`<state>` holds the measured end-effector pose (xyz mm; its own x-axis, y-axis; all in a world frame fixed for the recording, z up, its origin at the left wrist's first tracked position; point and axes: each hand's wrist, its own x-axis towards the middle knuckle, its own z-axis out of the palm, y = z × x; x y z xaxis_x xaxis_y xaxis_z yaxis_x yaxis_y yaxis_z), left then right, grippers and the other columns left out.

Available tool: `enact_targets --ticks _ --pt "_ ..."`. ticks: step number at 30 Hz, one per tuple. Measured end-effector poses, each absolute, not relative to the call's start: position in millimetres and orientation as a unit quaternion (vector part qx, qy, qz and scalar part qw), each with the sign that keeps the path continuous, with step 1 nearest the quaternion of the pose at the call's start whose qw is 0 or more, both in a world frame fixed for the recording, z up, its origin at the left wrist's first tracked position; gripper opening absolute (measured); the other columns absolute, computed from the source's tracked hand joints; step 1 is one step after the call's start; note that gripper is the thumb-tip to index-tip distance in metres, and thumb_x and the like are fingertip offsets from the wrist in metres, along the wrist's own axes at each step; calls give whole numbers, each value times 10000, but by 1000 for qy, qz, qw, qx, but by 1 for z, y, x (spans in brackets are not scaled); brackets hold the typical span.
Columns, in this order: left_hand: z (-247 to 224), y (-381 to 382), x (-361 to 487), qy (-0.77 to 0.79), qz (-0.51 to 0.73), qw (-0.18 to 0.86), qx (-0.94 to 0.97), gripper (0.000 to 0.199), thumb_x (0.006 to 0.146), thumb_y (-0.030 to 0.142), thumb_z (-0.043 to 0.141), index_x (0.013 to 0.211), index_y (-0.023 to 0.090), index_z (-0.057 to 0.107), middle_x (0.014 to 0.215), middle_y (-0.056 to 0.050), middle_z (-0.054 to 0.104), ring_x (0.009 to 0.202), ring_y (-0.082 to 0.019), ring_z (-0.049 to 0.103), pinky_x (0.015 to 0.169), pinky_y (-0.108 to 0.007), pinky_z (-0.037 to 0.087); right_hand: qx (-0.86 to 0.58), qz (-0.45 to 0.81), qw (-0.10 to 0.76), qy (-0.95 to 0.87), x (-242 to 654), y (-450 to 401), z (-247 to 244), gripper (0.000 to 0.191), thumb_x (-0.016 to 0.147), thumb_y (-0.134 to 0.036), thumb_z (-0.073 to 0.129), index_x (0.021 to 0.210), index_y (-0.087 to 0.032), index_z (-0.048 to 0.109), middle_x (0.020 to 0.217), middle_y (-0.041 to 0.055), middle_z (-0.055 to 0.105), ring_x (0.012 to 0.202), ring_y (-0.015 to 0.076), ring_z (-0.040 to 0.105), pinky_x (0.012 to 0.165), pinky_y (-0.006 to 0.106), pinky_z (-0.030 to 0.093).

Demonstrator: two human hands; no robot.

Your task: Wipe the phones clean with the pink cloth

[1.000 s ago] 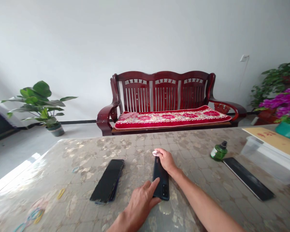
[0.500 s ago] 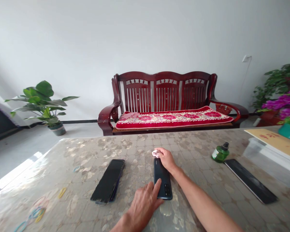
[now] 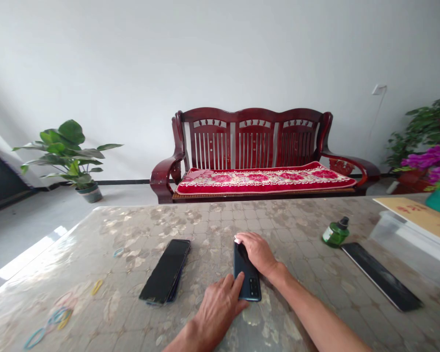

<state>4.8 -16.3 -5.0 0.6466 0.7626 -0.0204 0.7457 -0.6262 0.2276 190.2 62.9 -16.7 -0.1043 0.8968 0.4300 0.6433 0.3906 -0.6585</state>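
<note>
A dark blue phone (image 3: pixel 250 284) lies back up on the patterned table cover, its camera block toward me. My left hand (image 3: pixel 222 303) rests at its near left side, with the index finger on its back and the thumb by the near edge. At the phone's far end, my right hand (image 3: pixel 255 252) is closed on a small white wad (image 3: pixel 237 239), mostly hidden under the fingers. Left of my hands, a black phone (image 3: pixel 165 271) lies screen up on top of another phone, of which only a blue edge shows.
On the right are a green bottle (image 3: pixel 336 232), a long black object (image 3: pixel 381 276) and a clear plastic box (image 3: pixel 410 249) with a tan board on top. Colourful bands (image 3: pixel 58 318) lie at the left. Beyond the table (image 3: pixel 205 215) stands a red wooden bench (image 3: pixel 254 146).
My right hand has moved nearer, from just beyond the phone's far edge onto its far end, and less of the white wad shows. My left hand stays on the phone.
</note>
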Motion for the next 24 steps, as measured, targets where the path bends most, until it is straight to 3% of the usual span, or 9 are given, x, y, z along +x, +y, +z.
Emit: enact_targets --ticks 4,7,15,24 --pt "1 -15 3 419 70 105 899 412 866 296 731 1245 218 590 1155 -86 623 1032 -277 626 900 -394 542 -458 19 289 -841 194 36 -10 295 889 -77 519 1070 -219 705 1143 57 717 1059 215 638 956 381 504" --pt "-2 -13 0 386 117 104 909 381 868 293 728 1221 228 598 1290 -90 584 1192 -289 561 1030 -421 478 -451 -20 260 -853 193 20 -10 307 892 -64 523 1106 -212 686 1170 58 705 1075 210 630 959 369 511" --pt "-11 -11 1 354 125 100 922 451 861 295 743 1270 180 593 1314 -119 611 1222 -292 568 1067 -396 463 -491 -31 229 -840 187 30 -11 344 898 -42 480 1139 -196 670 1189 78 694 1101 221 629 954 369 521" --pt "-2 -14 2 359 111 119 919 407 909 316 681 1284 193 582 1309 -111 612 1207 -285 574 1053 -401 466 -485 -5 254 -837 181 22 -12 326 903 -50 494 1125 -209 672 1196 57 692 1116 208 616 968 346 510"
